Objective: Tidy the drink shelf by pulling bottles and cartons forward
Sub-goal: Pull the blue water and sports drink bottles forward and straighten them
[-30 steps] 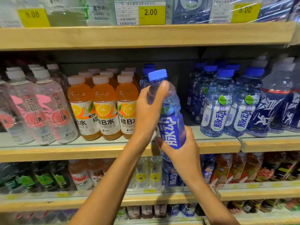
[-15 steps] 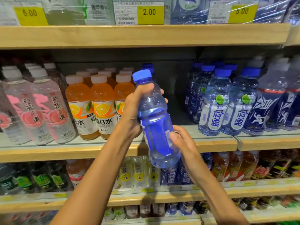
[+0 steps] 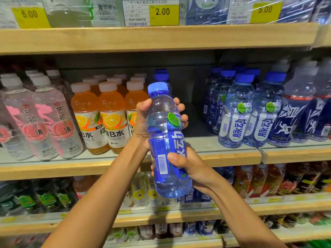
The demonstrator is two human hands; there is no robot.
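At the far left of the middle shelf [image 3: 53,170], clear bottles with pink labels [image 3: 43,122] are stood near the front edge. Just beside them, to the right, orange bottles [image 3: 111,119] with pale caps are lined up in rows running to the back.

In front of the orange bottles, the left hand [image 3: 142,122] is wrapped round the upper part of a blue bottle [image 3: 163,138], with its fingertips [image 3: 180,109] showing past the far side. The bottle is held off the shelf, in the air before its front edge, nearly upright with the blue cap [image 3: 158,87] leaned slightly left. Its lower part is gripped by the right hand [image 3: 191,167], whose thumb is laid across the label beside the barcode.

Behind the held bottle, one more blue-capped bottle [image 3: 161,76] is seen deep at the back of the shelf. To the right of the hands a bare stretch of shelf floor is left, and past it matching blue bottles [image 3: 238,115] with lime pictures are grouped at the front. At the far right, bottles with dark blue labels [image 3: 297,119] are stood touching them.

Yellow price tags [image 3: 163,14] are fixed along the shelf above, and blurred bottles are packed on the shelves below.
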